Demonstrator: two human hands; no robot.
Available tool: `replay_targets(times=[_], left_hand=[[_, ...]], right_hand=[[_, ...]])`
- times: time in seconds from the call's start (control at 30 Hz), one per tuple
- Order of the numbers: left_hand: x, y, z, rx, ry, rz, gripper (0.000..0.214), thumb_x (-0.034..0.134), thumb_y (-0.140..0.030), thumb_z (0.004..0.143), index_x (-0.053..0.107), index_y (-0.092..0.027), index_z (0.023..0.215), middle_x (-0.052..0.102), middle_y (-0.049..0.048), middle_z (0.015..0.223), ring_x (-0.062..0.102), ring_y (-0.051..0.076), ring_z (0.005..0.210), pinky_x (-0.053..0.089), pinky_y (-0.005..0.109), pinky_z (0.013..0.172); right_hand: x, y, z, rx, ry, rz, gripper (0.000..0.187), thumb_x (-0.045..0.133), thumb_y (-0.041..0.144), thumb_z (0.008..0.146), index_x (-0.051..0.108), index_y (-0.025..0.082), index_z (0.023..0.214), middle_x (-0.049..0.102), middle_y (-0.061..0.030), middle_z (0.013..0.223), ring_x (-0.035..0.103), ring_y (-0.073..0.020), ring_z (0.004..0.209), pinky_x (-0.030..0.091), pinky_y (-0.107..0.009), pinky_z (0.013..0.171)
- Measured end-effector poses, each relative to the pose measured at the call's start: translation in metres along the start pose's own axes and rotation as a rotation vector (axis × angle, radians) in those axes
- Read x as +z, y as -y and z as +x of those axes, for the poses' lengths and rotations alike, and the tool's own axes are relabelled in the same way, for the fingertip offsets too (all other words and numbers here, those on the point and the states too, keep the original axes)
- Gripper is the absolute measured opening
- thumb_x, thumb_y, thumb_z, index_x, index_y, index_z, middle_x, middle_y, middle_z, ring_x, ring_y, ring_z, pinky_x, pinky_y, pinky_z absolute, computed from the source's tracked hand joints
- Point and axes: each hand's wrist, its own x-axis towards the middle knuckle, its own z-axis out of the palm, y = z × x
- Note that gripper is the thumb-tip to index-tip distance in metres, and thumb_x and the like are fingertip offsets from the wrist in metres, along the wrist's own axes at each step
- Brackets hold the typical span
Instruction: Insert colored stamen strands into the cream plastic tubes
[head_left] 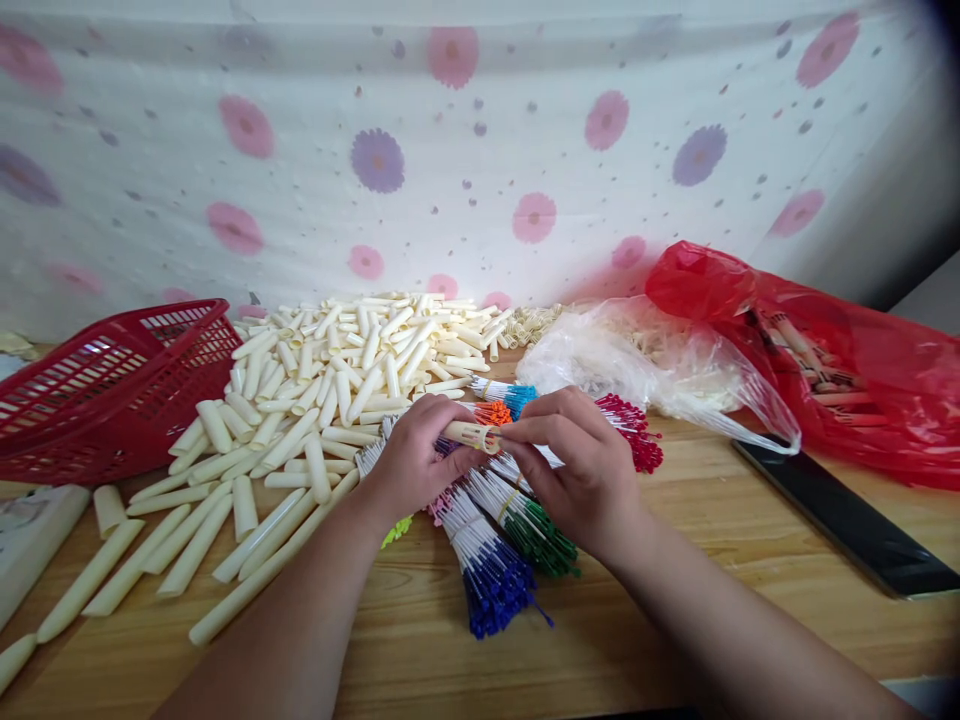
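My left hand (412, 455) is closed around a cream plastic tube (465, 433), whose slotted end points to the right. At that end, the fingertips of my right hand (581, 465) are pinched together. Whatever they hold is too small to make out. Beneath both hands lie tied bundles of thin white sticks with coloured tips: a dark blue bundle (491, 585), a green bundle (536, 525), a red bundle (637, 435), an orange bundle (492, 413) and a light blue bundle (516, 398). My hands partly cover several of these.
A large heap of cream tubes (352, 370) spreads across the wooden table (420, 660). A red basket (112, 390) stands at left. To the right are a clear plastic bag (637, 350), a red bag (885, 370) and a flat black object (847, 515). A flowered sheet (480, 160) hangs behind.
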Motion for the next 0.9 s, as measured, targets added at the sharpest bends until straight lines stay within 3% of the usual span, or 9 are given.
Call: replay_targets(times=[0.1, 0.2, 0.53, 0.9], left_hand=[[-0.003, 0.001, -0.002, 0.051, 0.038, -0.002, 0.04, 0.046, -0.051, 0.088, 0.059, -0.016, 0.104, 0.06, 0.0092, 0.1, 0.054, 0.023, 0.097, 0.042, 0.034, 0.086], [-0.003, 0.001, -0.003, 0.055, 0.035, 0.011, 0.038, 0.035, -0.044, 0.094, 0.059, -0.017, 0.104, 0.06, 0.0094, 0.099, 0.052, 0.022, 0.097, 0.041, 0.035, 0.087], [0.004, 0.002, -0.001, 0.053, -0.072, 0.174, 0.037, 0.037, -0.044, 0.094, 0.061, -0.017, 0.098, 0.062, 0.0087, 0.092, 0.053, 0.022, 0.092, 0.042, 0.034, 0.082], [0.004, 0.001, 0.0, 0.063, -0.183, 0.43, 0.037, 0.04, -0.044, 0.092, 0.064, -0.016, 0.091, 0.06, 0.0084, 0.083, 0.051, 0.023, 0.082, 0.041, 0.035, 0.074]], right_hand=[[-0.002, -0.005, 0.002, 0.016, 0.06, 0.016, 0.005, 0.061, 0.015, 0.083, 0.062, 0.019, 0.082, 0.061, -0.0038, 0.077, 0.056, -0.0163, 0.074, 0.048, -0.03, 0.065], [-0.003, -0.007, 0.003, 0.037, 0.115, 0.016, 0.005, 0.059, 0.015, 0.084, 0.062, 0.019, 0.082, 0.061, -0.0043, 0.078, 0.056, -0.0166, 0.076, 0.048, -0.031, 0.066], [0.001, -0.012, 0.002, 0.148, 0.113, 0.112, 0.01, 0.058, 0.011, 0.082, 0.063, 0.018, 0.078, 0.063, -0.0036, 0.079, 0.058, -0.0157, 0.078, 0.048, -0.029, 0.069], [0.022, -0.012, -0.006, 0.721, 0.047, 0.442, 0.01, 0.059, 0.025, 0.079, 0.06, 0.018, 0.072, 0.058, -0.0006, 0.067, 0.049, -0.0119, 0.06, 0.039, -0.024, 0.054]])
